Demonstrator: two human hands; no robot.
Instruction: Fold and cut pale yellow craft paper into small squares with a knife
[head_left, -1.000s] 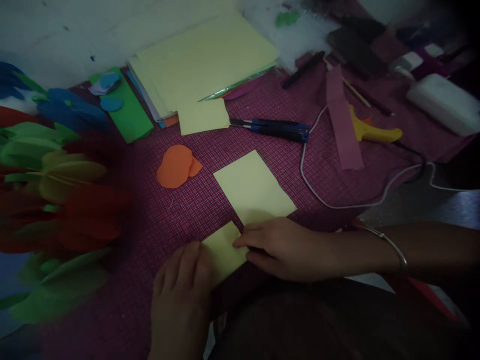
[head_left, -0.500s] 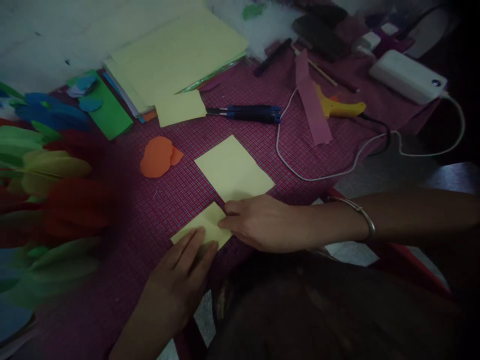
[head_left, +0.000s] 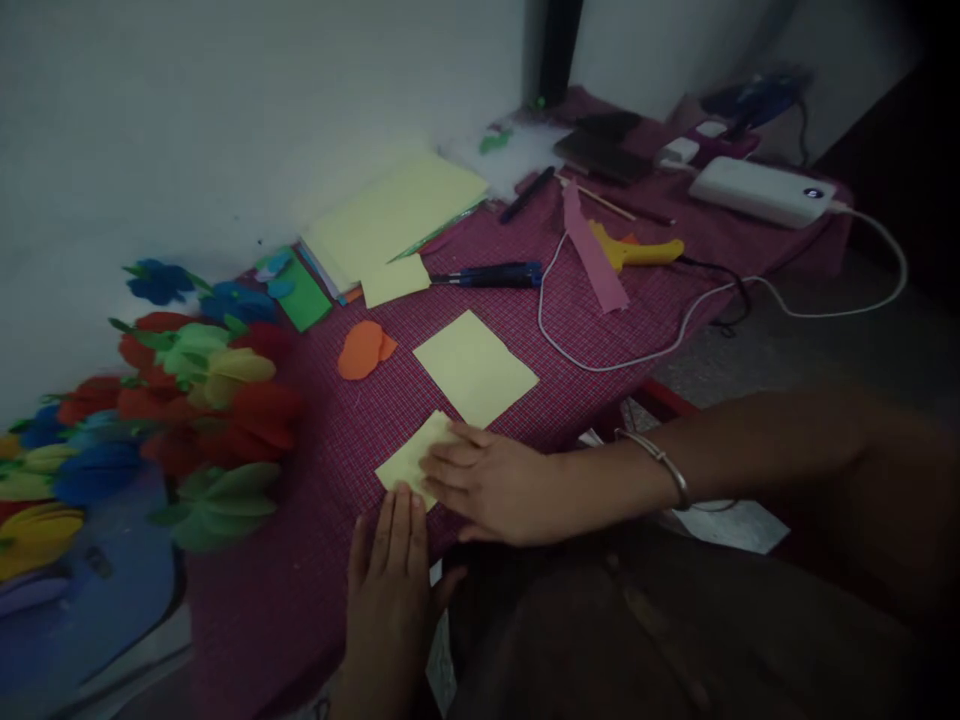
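A folded pale yellow paper (head_left: 409, 455) lies near the front edge of the table. Stretched fingers of my left hand (head_left: 394, 550) press on its near edge, the thumb spread to the side. My right hand (head_left: 502, 485), with a bangle on the wrist, lies flat over the paper's right part and hides it. Just beyond sits a square pale yellow sheet (head_left: 476, 368), its near corner close to my right fingers. Orange cut paper pieces (head_left: 362, 350) rest to the left of the square.
Paper flowers (head_left: 217, 390) crowd the left side. Behind are a stack of yellow sheets (head_left: 397, 215), green paper (head_left: 301, 295) and scissors-like blue-handled tools (head_left: 499, 275). A yellow glue gun (head_left: 645, 252), pink strip (head_left: 592, 250), white cable (head_left: 600, 367) and white power bank (head_left: 761, 190) lie right.
The view has shifted, showing more wall and flowers. My right hand has gone from closed fingers at the paper's edge to lying flat on it. My left fingers have straightened along the near edge.
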